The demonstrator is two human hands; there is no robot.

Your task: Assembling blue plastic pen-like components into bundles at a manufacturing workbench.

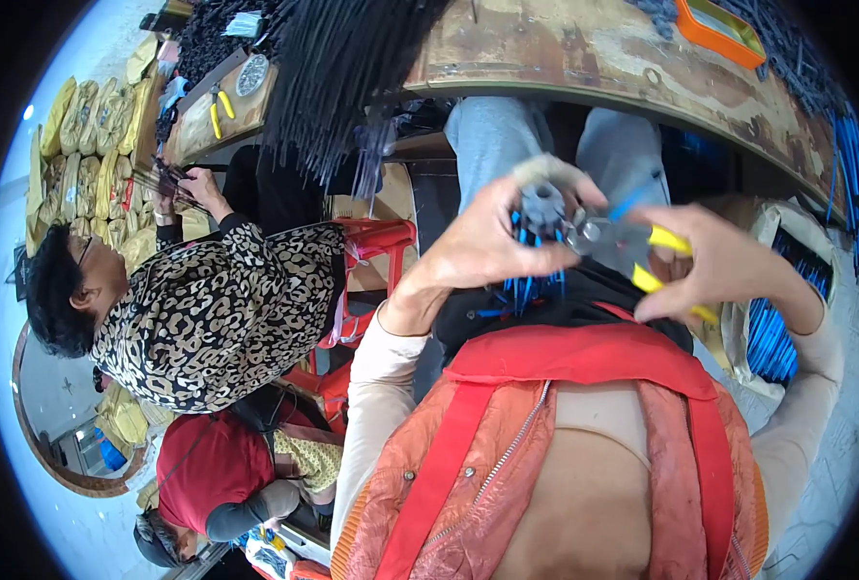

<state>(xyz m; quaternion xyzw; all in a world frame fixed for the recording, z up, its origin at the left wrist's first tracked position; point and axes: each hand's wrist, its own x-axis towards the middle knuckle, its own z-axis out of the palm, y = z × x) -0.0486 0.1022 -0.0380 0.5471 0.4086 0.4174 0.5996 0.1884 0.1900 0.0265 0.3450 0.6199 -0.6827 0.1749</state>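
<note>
My left hand (478, 237) is wrapped round a dark grey toothed plastic piece (543, 205). Thin blue strips (538, 290) hang below that piece, under my fingers. Yellow-handled pliers (669, 241) lie in my right hand (729, 256), thumb on one side of the handles and fingers on the other. Their metal jaws point left and come up close to the grey piece; motion blur hides whether they touch it. A short blue strip (632, 201) slants between the two hands, above the jaws.
A worn wooden bench (545, 48) runs ahead of my knees, with a large bundle of black strips (337, 87) overhanging it. On it stands an orange tray (719, 34). At right, a white sack (742, 358) holds blue strips. Another person (217, 300) works at left, beside a red stool (376, 237).
</note>
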